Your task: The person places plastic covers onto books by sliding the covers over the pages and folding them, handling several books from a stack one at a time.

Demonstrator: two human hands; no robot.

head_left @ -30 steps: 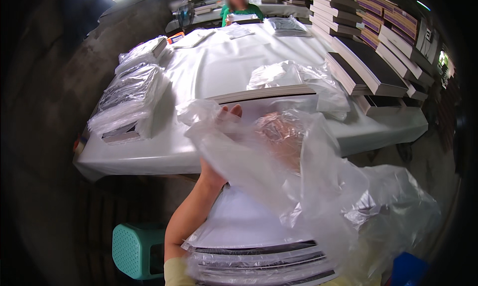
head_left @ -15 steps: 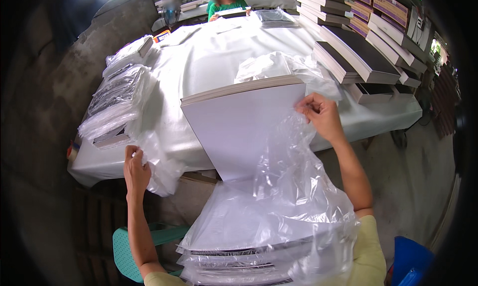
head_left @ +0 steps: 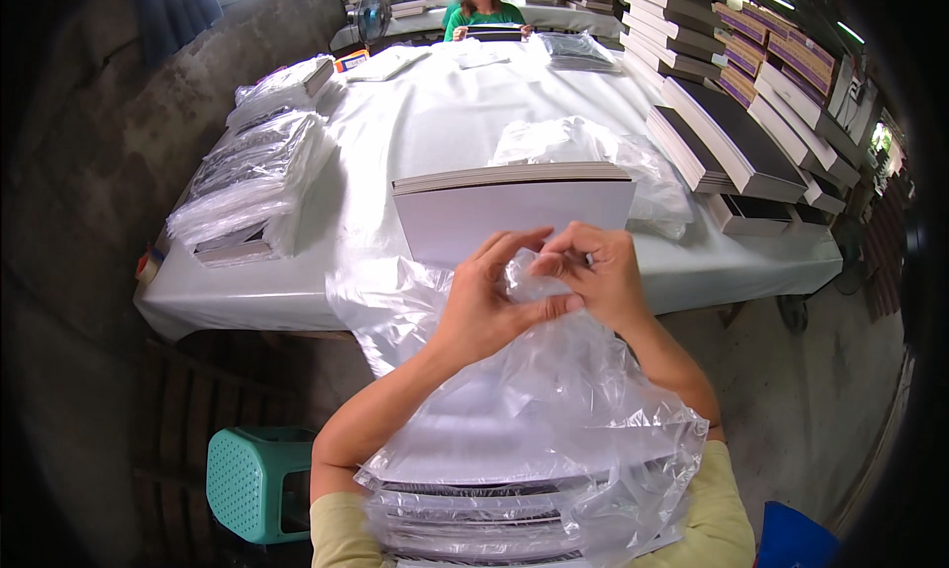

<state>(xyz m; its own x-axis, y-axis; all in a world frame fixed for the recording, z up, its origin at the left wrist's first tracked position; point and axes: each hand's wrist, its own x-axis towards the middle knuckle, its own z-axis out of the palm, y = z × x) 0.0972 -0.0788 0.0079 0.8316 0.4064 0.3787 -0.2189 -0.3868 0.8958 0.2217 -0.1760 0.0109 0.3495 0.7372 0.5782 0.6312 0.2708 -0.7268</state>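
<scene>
The clear plastic bag (head_left: 583,380) bunches at both hands, just on the near side of the white block (head_left: 504,209). The right hand (head_left: 605,271) pinches it; the left hand (head_left: 489,296) curves loosely, its grip hard to tell. Hard tugging could split thin film or topple the block, seemingly propped at the tabletop (head_left: 420,113). Wrapped bundles (head_left: 257,163) lie left of the block, dark-topped slabs (head_left: 736,133) right.

A crumpled clear plastic bag (head_left: 563,355), bunched at its top, hangs loosely before a white-faced, layered block (head_left: 504,208).
</scene>
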